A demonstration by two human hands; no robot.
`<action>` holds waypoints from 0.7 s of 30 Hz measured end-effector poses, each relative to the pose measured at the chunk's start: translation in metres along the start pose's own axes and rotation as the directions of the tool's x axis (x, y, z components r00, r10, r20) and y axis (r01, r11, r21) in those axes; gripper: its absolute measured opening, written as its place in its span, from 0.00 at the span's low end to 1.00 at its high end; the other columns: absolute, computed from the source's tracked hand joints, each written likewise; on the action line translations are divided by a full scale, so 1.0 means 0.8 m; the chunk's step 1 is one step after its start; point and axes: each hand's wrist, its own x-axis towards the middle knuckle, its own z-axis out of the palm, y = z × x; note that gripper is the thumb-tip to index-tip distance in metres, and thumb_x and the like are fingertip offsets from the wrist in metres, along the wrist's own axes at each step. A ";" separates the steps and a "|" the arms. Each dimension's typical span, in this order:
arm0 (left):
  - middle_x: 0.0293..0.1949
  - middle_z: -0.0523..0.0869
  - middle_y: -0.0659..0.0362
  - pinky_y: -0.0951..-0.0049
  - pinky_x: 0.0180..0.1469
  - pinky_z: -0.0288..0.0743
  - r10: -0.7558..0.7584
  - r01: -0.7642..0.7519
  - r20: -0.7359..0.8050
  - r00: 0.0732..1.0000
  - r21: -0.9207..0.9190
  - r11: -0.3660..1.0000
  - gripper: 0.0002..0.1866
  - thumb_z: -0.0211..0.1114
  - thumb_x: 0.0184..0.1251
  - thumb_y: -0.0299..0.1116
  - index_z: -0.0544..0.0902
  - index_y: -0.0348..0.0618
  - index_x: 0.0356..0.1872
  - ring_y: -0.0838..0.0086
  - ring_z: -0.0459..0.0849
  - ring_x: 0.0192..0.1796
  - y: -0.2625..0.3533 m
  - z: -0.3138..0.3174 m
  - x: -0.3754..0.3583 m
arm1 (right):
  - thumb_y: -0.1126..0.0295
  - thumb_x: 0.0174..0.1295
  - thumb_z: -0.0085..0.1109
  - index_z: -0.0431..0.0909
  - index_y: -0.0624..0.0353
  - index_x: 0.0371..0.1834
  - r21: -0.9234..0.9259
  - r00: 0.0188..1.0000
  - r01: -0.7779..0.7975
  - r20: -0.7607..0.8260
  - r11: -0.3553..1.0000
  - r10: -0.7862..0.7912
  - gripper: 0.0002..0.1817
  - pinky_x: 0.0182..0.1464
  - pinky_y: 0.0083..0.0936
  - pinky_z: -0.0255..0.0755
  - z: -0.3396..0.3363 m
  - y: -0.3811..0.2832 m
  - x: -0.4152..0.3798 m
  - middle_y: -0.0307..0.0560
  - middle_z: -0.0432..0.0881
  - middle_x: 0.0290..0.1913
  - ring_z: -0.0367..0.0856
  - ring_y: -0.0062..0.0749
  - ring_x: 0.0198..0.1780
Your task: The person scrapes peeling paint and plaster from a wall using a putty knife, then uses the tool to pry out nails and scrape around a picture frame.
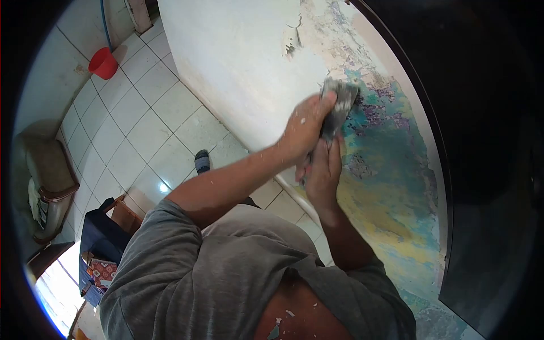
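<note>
A wide metal putty knife (340, 110) lies against the wall, its blade edge near the border between white paint and bare patches. My left hand (306, 127) is closed around the blade's side, with the thumb laid on its face. Lower down, my right hand (326, 173) is closed at the handle end, which its fingers mostly hide. Around the blade, the wall (385, 170) shows worn teal, purple and yellow layers. White paint (238, 62) still covers the part left of the blade, and a torn flake (292, 42) curls above it.
A dark panel (487, 170) with a pale edge borders the wall on the right. White floor tiles (141, 119) stretch to the left, with a red bucket (103, 63) by the far wall. A brown armchair (51, 164) stands at far left. A sandalled foot (202, 161) shows below my left arm.
</note>
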 end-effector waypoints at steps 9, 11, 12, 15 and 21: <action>0.34 0.82 0.56 0.75 0.34 0.78 -0.076 0.077 0.043 0.996 -0.012 0.997 0.29 0.55 0.76 0.61 0.76 0.40 0.51 0.75 0.82 0.29 -0.015 -0.002 0.005 | 0.67 0.81 0.35 0.62 0.60 0.61 0.018 0.999 -0.014 -0.037 1.000 0.014 0.13 0.19 0.16 0.64 -0.002 0.010 -0.006 0.37 0.68 0.24 0.65 0.17 0.17; 0.34 0.82 0.56 0.75 0.34 0.78 -0.029 0.029 0.047 0.998 -0.001 1.000 0.28 0.55 0.76 0.60 0.76 0.41 0.51 0.75 0.82 0.30 -0.038 -0.001 -0.005 | 0.66 0.81 0.35 0.63 0.60 0.58 0.016 0.997 -0.060 -0.047 0.998 0.060 0.12 0.18 0.17 0.64 -0.005 0.008 -0.019 0.37 0.68 0.25 0.65 0.16 0.17; 0.34 0.82 0.56 0.75 0.34 0.78 0.028 -0.028 0.050 0.998 0.008 1.000 0.27 0.56 0.77 0.59 0.76 0.41 0.51 0.75 0.82 0.30 -0.051 -0.001 -0.005 | 0.66 0.81 0.35 0.63 0.60 0.58 0.013 0.997 -0.056 -0.052 0.998 0.057 0.12 0.18 0.17 0.64 -0.007 0.006 -0.025 0.37 0.68 0.25 0.65 0.16 0.17; 0.34 0.82 0.56 0.74 0.34 0.78 0.162 -0.162 0.017 0.987 0.036 0.986 0.27 0.56 0.77 0.58 0.76 0.41 0.51 0.75 0.82 0.30 -0.079 -0.008 0.030 | 0.66 0.81 0.37 0.64 0.60 0.57 0.049 0.995 -0.060 -0.077 0.997 0.063 0.11 0.17 0.17 0.63 -0.009 0.002 -0.024 0.36 0.69 0.25 0.64 0.16 0.16; 0.33 0.83 0.55 0.77 0.31 0.77 -0.019 0.018 -0.012 1.000 -0.063 0.998 0.27 0.55 0.77 0.60 0.76 0.41 0.49 0.74 0.82 0.27 -0.007 0.000 0.002 | 0.67 0.81 0.39 0.65 0.59 0.55 0.039 1.000 -0.002 -0.004 0.999 0.002 0.10 0.17 0.15 0.60 0.003 -0.007 0.002 0.36 0.69 0.24 0.63 0.15 0.16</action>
